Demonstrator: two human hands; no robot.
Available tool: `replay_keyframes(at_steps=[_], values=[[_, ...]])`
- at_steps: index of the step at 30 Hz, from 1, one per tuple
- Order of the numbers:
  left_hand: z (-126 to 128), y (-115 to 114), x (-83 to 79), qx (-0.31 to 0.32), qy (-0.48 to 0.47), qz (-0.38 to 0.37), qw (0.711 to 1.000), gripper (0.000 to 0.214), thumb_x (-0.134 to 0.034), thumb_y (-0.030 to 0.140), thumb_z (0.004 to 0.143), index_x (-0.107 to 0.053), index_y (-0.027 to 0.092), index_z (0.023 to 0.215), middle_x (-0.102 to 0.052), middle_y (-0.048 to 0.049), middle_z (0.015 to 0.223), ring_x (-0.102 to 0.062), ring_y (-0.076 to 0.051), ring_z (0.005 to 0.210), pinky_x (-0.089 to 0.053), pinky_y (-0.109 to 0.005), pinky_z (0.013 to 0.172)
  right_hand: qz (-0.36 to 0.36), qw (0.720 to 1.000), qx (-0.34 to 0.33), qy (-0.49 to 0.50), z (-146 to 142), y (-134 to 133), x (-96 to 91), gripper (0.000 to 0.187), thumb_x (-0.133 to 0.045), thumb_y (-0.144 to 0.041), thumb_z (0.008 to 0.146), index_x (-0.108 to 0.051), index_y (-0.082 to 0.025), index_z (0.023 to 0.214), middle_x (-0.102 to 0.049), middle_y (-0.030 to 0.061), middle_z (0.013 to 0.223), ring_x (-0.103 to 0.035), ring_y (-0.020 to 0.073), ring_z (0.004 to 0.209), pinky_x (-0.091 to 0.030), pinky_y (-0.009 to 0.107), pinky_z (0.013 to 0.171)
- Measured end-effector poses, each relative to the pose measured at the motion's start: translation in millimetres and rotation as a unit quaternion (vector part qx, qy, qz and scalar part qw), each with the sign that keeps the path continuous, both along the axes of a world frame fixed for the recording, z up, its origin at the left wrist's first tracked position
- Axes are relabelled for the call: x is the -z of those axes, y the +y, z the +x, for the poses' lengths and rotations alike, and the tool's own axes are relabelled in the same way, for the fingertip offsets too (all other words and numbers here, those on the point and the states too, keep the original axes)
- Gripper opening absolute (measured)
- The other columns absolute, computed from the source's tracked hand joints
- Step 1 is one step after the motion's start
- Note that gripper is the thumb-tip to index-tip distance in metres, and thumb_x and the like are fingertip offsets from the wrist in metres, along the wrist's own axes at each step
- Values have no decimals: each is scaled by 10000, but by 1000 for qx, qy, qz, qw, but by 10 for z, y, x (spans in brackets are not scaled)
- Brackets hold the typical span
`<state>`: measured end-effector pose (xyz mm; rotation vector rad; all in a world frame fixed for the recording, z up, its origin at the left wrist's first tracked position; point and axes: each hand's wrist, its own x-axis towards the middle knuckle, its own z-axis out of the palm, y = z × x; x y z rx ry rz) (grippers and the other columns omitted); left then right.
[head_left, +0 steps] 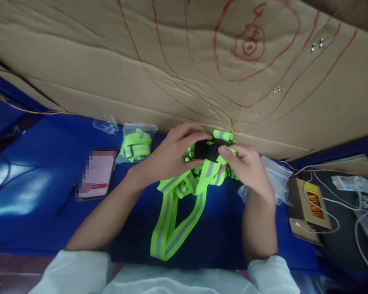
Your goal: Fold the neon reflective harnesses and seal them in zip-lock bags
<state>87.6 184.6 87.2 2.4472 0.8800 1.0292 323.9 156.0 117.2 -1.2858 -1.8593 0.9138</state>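
Observation:
Between my hands is a neon-yellow reflective strap harness [199, 204] with grey stripes, its long loop hanging down over the blue table. A black patch [206, 150] on the harness sits between my fingers. My left hand [179, 149] curls round the left side of that patch, thumb below and fingers above. From the right, my right hand [245, 165] pinches the strap and the patch's edge with its thumb on top. Several more strap folds are bunched beneath both hands, and parts of them are hidden.
A bagged neon strap bundle [136, 145] and a phone [96, 173] lie on the left of the blue table [49, 171]. Clear plastic bags [274, 179] lie right of my hands, beside an opened cardboard box [309, 208] and white cables [337, 200]. A cardboard wall [171, 53] rises behind.

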Motion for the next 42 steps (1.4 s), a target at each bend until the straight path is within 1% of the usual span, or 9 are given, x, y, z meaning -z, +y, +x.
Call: replay_keyframes(at_steps=[8, 11, 15, 17, 20, 24, 27, 33, 42], values=[[-65, 25, 4, 14, -5, 16, 1000, 474, -717, 211, 909, -545, 237, 1350, -569, -101, 1407, -563, -243, 1337, -479, -381, 1131, 79, 996, -23, -32, 21, 53, 79, 456, -578, -542, 1021, -630, -196, 728, -622, 2, 737, -566, 138, 683, -436, 260, 616], [-76, 53, 55, -18, 23, 40, 999, 361, -702, 248, 923, -590, 251, 1267, -591, -82, 1356, -609, -237, 1253, -507, -359, 1070, 112, 991, 32, -69, 46, 67, 91, 326, -615, -528, 1002, -690, -225, 1093, -687, 56, 1073, -649, 186, 844, -537, 315, 748], [-93, 102, 124, -143, 133, 86, 977, 349, -694, 226, 915, -598, 228, 1250, -601, -115, 1307, -621, -310, 1196, -513, -429, 1011, 237, 933, 182, -200, -4, 44, 104, 601, -638, -478, 990, -474, -211, 1503, -525, 192, 1459, -599, 331, 1259, -491, 516, 1064], [-98, 114, 144, -173, 172, 95, 965, 328, -689, 242, 926, -596, 211, 1238, -607, -129, 1288, -623, -335, 1173, -519, -448, 976, 262, 919, 143, -256, -77, 38, 135, 639, -632, -434, 995, -407, -233, 1559, -459, 190, 1556, -457, 365, 1448, -401, 569, 1159], [-96, 104, 142, -139, 155, 89, 974, 351, -705, 325, 942, -579, 212, 1249, -598, -123, 1299, -629, -314, 1151, -526, -434, 966, 238, 922, 23, -306, -187, 61, 211, 685, -623, -349, 998, -320, -294, 1610, -391, 131, 1654, -397, 352, 1510, -373, 571, 1177], [-76, 82, 114, -63, 88, 75, 991, 396, -705, 420, 951, -573, 210, 1259, -594, -111, 1290, -624, -273, 1191, -524, -390, 1006, 226, 929, -17, -294, -234, 96, 262, 690, -614, -255, 986, -319, -292, 1608, -448, 99, 1620, -438, 318, 1479, -369, 520, 1183], [-43, 79, 107, -71, 67, 91, 991, 373, -753, 328, 891, -599, 191, 1201, -611, -109, 1265, -637, -269, 1166, -537, -370, 986, 227, 931, -6, -284, -229, 81, 242, 692, -641, -263, 971, -346, -284, 1597, -489, 113, 1554, -462, 328, 1443, -372, 519, 1173], [24, 56, 122, -79, 119, 171, 975, 322, -763, 259, 848, -627, 179, 1129, -667, -101, 1209, -687, -275, 1055, -565, -375, 899, 225, 925, -14, -306, -253, 65, 250, 722, -668, -185, 921, -373, -262, 1576, -504, 134, 1529, -473, 341, 1433, -369, 527, 1156], [124, 84, 263, -46, 211, 94, 972, 344, -798, 292, 865, -608, 173, 1126, -689, -80, 1171, -721, -257, 1008, -583, -362, 853, 155, 923, -65, -345, -125, 209, 392, 498, -730, -202, 884, -585, -171, 1360, -698, 141, 1327, -650, 336, 1249, -479, 502, 1047]])
